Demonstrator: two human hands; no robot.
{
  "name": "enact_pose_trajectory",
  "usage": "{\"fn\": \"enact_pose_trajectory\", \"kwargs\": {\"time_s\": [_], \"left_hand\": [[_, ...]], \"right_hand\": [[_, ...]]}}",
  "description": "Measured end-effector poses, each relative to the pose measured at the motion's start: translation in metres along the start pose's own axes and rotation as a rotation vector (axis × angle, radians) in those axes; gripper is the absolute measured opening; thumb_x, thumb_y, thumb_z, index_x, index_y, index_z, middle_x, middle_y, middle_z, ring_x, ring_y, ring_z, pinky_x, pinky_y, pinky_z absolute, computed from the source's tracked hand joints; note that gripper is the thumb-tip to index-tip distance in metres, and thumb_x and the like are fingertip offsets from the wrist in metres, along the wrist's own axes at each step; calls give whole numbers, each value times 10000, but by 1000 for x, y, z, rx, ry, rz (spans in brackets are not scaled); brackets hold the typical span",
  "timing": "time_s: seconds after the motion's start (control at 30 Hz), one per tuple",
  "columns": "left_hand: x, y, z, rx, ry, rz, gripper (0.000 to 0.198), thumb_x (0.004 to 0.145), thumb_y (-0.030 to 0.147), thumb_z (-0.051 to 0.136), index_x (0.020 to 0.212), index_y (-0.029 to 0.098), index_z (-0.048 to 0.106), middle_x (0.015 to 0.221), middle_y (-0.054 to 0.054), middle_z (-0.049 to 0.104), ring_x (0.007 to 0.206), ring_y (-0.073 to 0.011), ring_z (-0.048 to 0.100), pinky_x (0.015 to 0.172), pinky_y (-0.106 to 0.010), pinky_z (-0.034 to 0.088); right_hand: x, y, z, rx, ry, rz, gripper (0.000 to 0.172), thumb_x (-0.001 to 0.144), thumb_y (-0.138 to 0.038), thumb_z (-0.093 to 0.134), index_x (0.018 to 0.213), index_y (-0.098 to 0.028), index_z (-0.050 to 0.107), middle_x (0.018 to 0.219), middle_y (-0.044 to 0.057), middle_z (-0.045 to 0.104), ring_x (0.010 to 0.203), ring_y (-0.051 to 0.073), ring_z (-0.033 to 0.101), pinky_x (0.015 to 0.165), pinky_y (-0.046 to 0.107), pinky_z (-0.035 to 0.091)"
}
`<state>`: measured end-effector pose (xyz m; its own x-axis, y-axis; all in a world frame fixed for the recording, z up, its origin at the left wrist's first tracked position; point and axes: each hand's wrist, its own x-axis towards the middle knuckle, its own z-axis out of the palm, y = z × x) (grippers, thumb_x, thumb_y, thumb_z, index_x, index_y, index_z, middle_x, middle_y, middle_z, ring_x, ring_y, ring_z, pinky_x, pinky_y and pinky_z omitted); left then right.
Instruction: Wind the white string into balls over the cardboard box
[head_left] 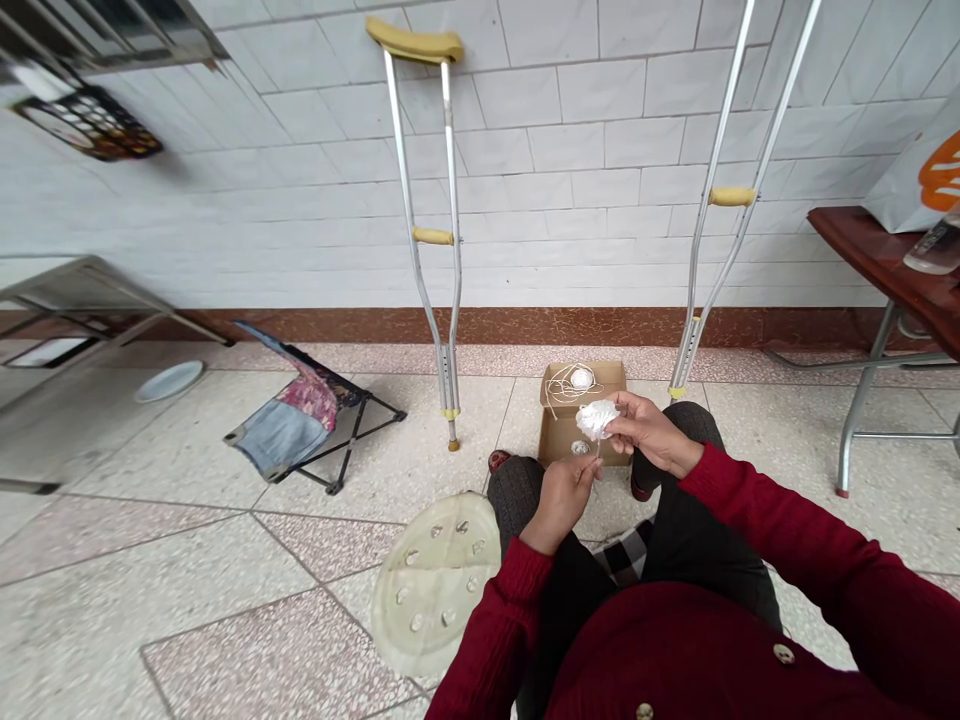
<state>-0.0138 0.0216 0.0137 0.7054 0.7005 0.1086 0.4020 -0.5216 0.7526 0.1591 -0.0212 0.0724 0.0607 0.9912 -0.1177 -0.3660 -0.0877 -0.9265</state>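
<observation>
My right hand (651, 432) is closed on a white ruffled, flower-like piece (596, 420), gripping its right side with the thumb and fingers. Just below it, my left hand (562, 498) pinches a thin pale strand or stem (598, 452) that runs down from the white piece. The piece's exact material is too small to tell. Behind and under the hands, an open cardboard box (547, 432) stands on the floor. In its far part lies a white ball (582, 378) with loose pale cord (556, 386) looped around it. A small whitish thing (580, 447) sits in the near part.
A round pale mat with holes (420, 590) lies left of my legs. Two crutches (448, 370) (686, 350) lean on the tiled wall. A folding stool (300, 430) stands at left, a red-brown table (885, 260) with a bag (919, 180) at right. A white plate (169, 382) is on the floor.
</observation>
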Motion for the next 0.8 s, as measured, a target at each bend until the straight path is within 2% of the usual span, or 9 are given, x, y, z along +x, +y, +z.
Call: {"fn": "enact_pose_trajectory", "kwargs": {"time_s": [0.1,0.17,0.23,0.33,0.43,0.53,0.63,0.7,0.8], "left_hand": [[15,-10,-3,-5,12,-32,290,870,251,514,641,127,642,574,-7,606,581,-142,561,582,-226,401],[27,-12,-15,42,-39,46,252,845,234,546,634,130,635,582,-6,601,599,-144,559,577,-222,390],[38,-8,-29,157,-89,156,227,850,225,547,658,149,641,624,-7,615,639,-144,563,619,-230,395],[46,5,-46,395,-73,246,227,860,220,544,656,171,632,638,-20,613,672,-159,561,697,-263,403],[43,20,-51,508,-25,261,229,879,223,519,683,177,627,658,-32,620,684,-172,564,720,-280,400],[33,32,-45,501,24,209,257,909,237,471,715,175,627,690,-39,628,680,-173,563,662,-270,380],[20,34,-31,395,28,148,301,932,264,437,715,174,625,689,-30,624,677,-164,565,628,-255,364],[11,28,-18,257,-20,119,317,936,276,435,706,175,629,679,-13,626,672,-149,573,629,-239,372],[2,8,1,42,-107,46,323,927,279,445,707,167,652,671,5,643,656,-133,587,633,-220,399]], "right_hand": [[-15,16,10,-52,-76,29,307,676,-211,722,936,-185,560,632,-41,621,410,67,495,351,159,327],[-24,32,12,-84,-115,76,306,672,-210,719,927,-188,552,608,-53,609,405,69,489,360,165,342],[-29,48,8,-121,-100,111,309,660,-213,718,906,-190,532,594,-63,600,392,66,479,360,165,341],[-21,66,-5,-206,39,111,324,630,-216,720,867,-189,501,585,-68,591,368,60,458,334,160,310],[0,73,-16,-241,252,40,311,618,-224,703,828,-194,476,549,-78,561,355,66,441,315,166,293],[25,70,-20,-200,426,-70,336,590,-221,704,816,-203,457,548,-78,556,366,77,452,319,176,301],[41,57,-17,-87,529,-96,360,572,-238,710,816,-208,448,551,-69,565,396,90,486,341,181,317],[39,46,-13,-18,510,-91,349,589,-254,700,834,-207,456,583,-54,590,429,97,516,351,175,307],[17,33,-4,-8,323,-82,278,645,-261,674,842,-205,485,605,-47,599,439,87,513,355,167,274]]}}
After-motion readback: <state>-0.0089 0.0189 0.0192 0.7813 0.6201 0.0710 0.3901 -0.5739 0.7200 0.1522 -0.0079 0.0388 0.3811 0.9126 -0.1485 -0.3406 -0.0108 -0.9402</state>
